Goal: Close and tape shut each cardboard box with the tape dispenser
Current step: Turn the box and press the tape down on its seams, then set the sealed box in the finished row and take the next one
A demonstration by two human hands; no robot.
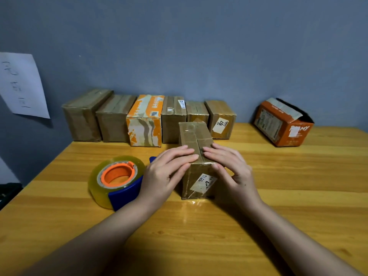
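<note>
Both hands lie flat on top of the small box (196, 154). Left hand (165, 172) and right hand (231, 170) have straight fingers that press the two flaps down; they grip nothing. That box sits near the middle of the counter (199, 226). It looks light and stiff, with shiny old tape that may slip, so hold it by its long sides. Just left of it lies the tape dispenser (117, 180). More boxes (143, 120) line the far edge.

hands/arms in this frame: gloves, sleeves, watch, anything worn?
Nothing worn that shows. Left hand and right hand are bare, no gloves, rings or watch. Both forearms are bare to the frame edge, no sleeves in view. No markings or straps.
</note>
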